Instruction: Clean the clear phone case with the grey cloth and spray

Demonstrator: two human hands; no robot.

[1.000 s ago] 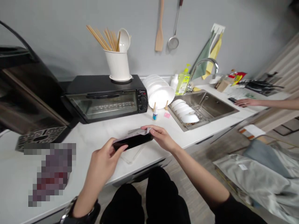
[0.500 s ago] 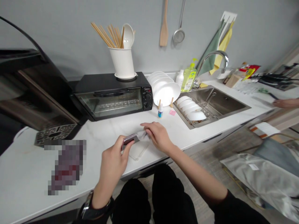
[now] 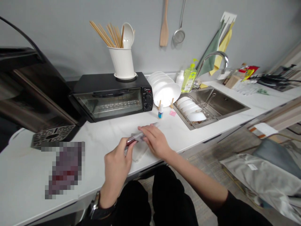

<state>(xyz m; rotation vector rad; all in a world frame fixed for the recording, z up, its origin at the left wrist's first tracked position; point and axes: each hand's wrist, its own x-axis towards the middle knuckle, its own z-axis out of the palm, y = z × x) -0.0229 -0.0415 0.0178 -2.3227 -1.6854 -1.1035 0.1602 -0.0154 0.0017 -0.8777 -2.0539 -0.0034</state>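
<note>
My left hand [image 3: 117, 157] grips the near end of a thin, dark, flat object that looks like a phone [image 3: 130, 141], its thumb along the lower edge. My right hand [image 3: 156, 141] is at the far end of it, fingers closed over a crumpled, translucent sheet [image 3: 139, 136]. Whether that sheet is film or cloth is unclear. Beneath both hands, a clear flat piece like a phone case [image 3: 138, 154] rests on the white counter [image 3: 105, 131], partly covered. Behind the right hand stands a small white bottle with a blue label [image 3: 160, 112].
A black toaster oven [image 3: 113, 97] carries a white utensil pot [image 3: 121, 62]. Racked white plates [image 3: 166, 94] stand beside the sink [image 3: 225, 100], which holds bowls [image 3: 192, 110]. A dark machine [image 3: 35, 94] and a pixelated patch [image 3: 66, 169] are at left. A pink note [image 3: 172, 113] lies near the plates.
My right hand has shifted slightly left and down over the phone, its fingers flatter on the sheet. The phone is tilted differently. At far right, another person's hand has left the view.
</note>
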